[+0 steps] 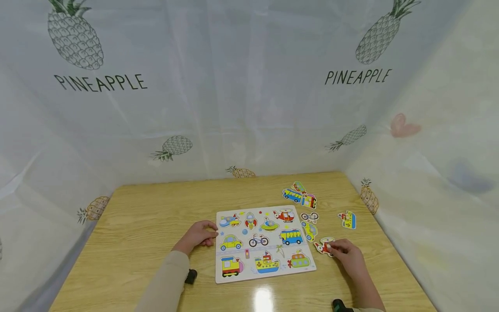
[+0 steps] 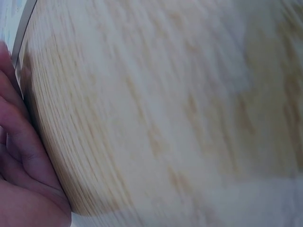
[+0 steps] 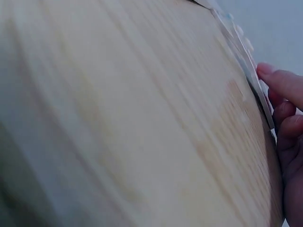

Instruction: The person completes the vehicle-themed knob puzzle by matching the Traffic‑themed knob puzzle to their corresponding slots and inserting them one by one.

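Observation:
A puzzle board (image 1: 249, 250) printed with vehicles lies flat on the wooden table. My left hand (image 1: 200, 234) rests at its left edge, fingertips touching the side; the left wrist view shows those fingers (image 2: 19, 127) loosely bent by the edge. Right of the board, my right hand (image 1: 348, 255) pinches a red helicopter puzzle piece (image 1: 322, 247) between thumb and fingers, low over the table. Part of that piece is hidden under the fingertips. Just beyond it lie a yellow car piece (image 1: 309, 232) and a bicycle piece (image 1: 309, 217), close to the board's right edge.
Behind the board's top right corner lie a blue bus piece (image 1: 291, 195), a train piece (image 1: 309, 201) and a submarine piece (image 1: 299, 186), bunched together. A ship piece (image 1: 348, 219) lies apart, farther right. Pineapple-print curtains (image 1: 249, 108) hang around the table.

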Demonstrator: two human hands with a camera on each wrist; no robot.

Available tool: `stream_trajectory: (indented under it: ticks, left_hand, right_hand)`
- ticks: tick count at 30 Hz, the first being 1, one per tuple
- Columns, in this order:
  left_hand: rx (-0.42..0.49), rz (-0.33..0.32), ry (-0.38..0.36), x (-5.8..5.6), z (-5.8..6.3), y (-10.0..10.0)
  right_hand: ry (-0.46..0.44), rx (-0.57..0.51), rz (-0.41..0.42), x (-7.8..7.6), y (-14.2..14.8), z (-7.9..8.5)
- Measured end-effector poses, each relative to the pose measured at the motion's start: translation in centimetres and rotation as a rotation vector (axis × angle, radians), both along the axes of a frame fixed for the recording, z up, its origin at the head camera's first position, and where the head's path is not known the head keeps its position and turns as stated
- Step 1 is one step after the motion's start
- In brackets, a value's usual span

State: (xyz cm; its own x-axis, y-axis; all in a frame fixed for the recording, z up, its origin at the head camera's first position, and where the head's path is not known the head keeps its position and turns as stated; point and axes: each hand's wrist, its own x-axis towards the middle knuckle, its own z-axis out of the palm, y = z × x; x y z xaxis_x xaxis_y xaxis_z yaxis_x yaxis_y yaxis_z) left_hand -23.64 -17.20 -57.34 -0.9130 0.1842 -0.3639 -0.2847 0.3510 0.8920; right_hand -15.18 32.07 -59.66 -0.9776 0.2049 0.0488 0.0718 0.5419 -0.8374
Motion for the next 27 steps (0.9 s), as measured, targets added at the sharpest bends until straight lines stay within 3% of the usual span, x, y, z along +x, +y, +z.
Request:
stream_trajectory:
  ticks: [14,20,27]
  left_hand:
    - [0.008,0.016,0.014,0.2,0.1,0.1]
    - [-0.030,0.004,0.008,0.3,0.2,0.1]
    - [-0.010,-0.006,0.017,0.3,0.2,0.1]
  right_hand:
    - [0.001,-0.043,0.018,-0.2,-0.6,0.1]
    - [-0.017,-0.082,0.027,-0.1,-1.9,1.3]
    - [0.030,-0.066,0.094,-1.2,-4.0,2.7]
